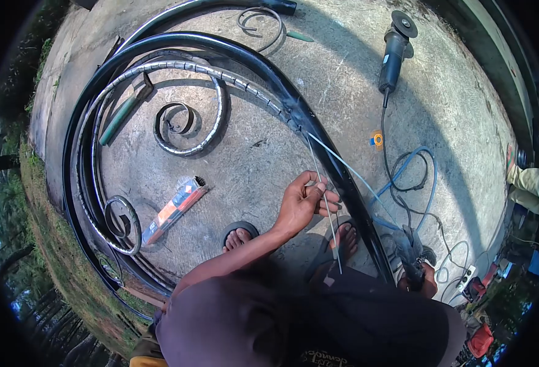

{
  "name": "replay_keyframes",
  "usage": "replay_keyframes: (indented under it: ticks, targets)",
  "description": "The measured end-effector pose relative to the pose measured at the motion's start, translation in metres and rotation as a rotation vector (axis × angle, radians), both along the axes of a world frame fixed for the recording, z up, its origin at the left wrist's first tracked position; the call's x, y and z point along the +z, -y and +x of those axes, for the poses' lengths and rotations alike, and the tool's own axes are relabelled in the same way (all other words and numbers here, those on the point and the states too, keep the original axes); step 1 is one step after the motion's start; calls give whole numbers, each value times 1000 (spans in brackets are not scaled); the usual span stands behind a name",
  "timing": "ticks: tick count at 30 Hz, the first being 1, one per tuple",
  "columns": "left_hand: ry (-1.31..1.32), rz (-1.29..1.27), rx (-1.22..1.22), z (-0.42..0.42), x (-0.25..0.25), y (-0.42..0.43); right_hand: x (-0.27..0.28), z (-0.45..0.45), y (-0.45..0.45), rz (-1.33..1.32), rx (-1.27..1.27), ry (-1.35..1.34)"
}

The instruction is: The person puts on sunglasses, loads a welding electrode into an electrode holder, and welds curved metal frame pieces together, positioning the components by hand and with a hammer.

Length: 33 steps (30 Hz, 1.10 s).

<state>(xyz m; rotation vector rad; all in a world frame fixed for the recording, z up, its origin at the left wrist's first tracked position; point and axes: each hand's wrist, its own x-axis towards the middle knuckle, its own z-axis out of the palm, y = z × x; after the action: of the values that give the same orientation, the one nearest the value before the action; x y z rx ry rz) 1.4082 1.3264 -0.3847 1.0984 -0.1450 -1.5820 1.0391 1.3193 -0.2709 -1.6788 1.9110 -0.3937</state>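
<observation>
My left hand [300, 205] pinches a thin grey rod [333, 235] between thumb and fingers, right above my sandalled feet. The rod's upper end lies near a joint on the black curved tube [294, 98], beside a slotted metallic strip [177, 64]. At the lower right, my right hand [427, 282] is wrapped round a dark handle-like object [410, 254], partly hidden by the tube and shadow. A pale blue thin line [358, 174] runs from near that object up to the same joint.
An angle grinder [393, 58] lies upper right, its cord trailing to a power strip [466, 278]. A green-handled hammer [125, 110], a colourful packet [174, 211] and an orange ring [377, 139] lie on the concrete. Another person's leg [526, 183] shows at far right.
</observation>
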Motion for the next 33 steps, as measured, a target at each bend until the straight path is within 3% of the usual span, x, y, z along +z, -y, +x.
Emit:
replay_keyframes:
  ticks: [6, 14, 16, 33]
  targets:
    - [18, 4, -10, -6, 1, 1, 2, 2, -1, -267, 288, -295]
    - [60, 23, -7, -10, 2, 2, 15, 22, 15, -258, 393, -267]
    - [65, 27, -4, -12, 3, 3, 17, 25, 16, -385, 453, -333]
    - [54, 64, 6, -7, 4, 3, 31, 23, 21, -275, 530, -458]
